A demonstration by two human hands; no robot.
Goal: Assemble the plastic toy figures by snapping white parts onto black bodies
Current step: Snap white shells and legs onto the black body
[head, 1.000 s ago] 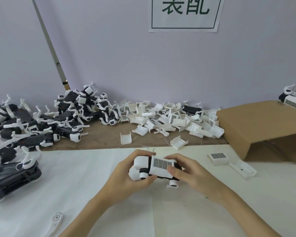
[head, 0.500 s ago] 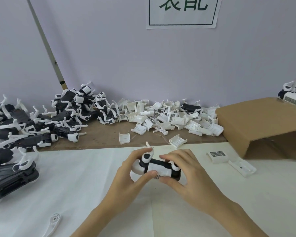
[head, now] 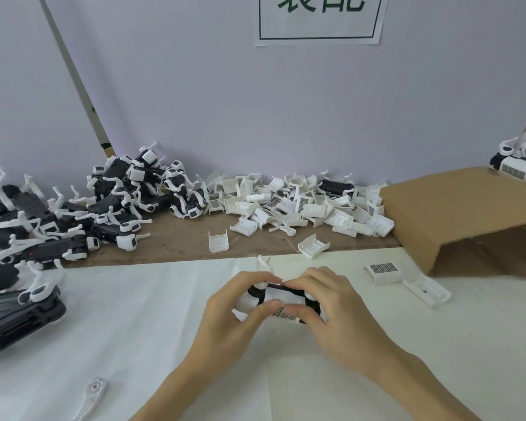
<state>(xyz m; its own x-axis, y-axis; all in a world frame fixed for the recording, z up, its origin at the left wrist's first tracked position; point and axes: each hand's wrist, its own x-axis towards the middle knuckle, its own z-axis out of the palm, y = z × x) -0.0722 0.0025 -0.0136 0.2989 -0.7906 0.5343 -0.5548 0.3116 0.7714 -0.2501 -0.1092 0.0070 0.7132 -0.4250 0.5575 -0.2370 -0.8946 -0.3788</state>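
Note:
A black toy body with white parts [head: 281, 300] is held just above the white sheet at centre. My left hand [head: 234, 317] grips its left end, thumb below and fingers curled over the top. My right hand [head: 331, 311] grips its right end, fingertips meeting the left hand's over the black top edge. A white grille panel shows on the side facing me. Most of the toy is hidden by my fingers.
A heap of black-and-white figures [head: 58, 220] fills the left. Loose white shells [head: 301, 205] are piled at the back centre. A cardboard box [head: 462, 214] stands at right, with two white parts [head: 383, 270] before it. A white arm piece [head: 93, 393] lies near left.
The toy has been rolled in my hands: the grille panel that faced up now faces me and sits low. Both hands have closed tighter over the top.

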